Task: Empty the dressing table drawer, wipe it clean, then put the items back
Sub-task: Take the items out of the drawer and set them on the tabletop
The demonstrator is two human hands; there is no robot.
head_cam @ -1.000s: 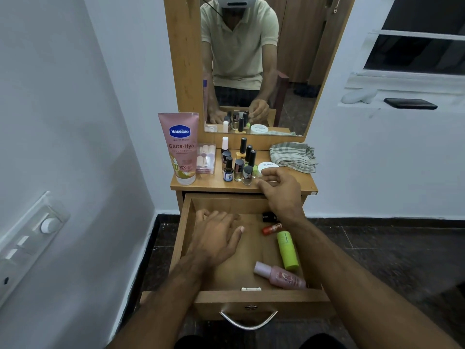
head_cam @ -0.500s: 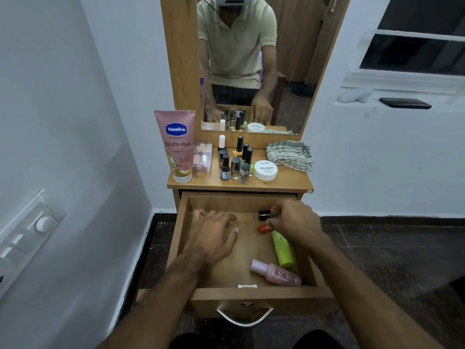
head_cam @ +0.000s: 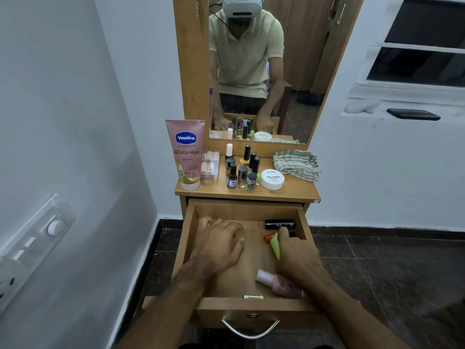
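Fingers [head_cam: 236, 238] of our left hand [head_cam: 216, 245] lie spread and relaxed on the bare wood at nine o'clock in the drawer [head_cam: 188, 238], gripping nothing; we judge it steadies us while the other works. Toward three o'clock, our right hand [head_cam: 298, 258] covers the green tube [head_cam: 275, 246], fingers curled over it, though we cannot tell whether they have closed on it. Beside it sit a small orange-red cap [head_cam: 269, 237], a glossy black cylinder [head_cam: 279, 224] at one o'clock, and a smooth pink bottle [head_cam: 279, 283] at five o'clock. We judge emptying is nearly done. Up at twelve o'clock the tabletop [head_cam: 289, 192] holds the lotion tube [head_cam: 186, 154], glass polish bottles [head_cam: 242, 170], a round white tub [head_cam: 272, 179] and, far right, a crumpled striped cloth [head_cam: 297, 165], probably waiting for wiping
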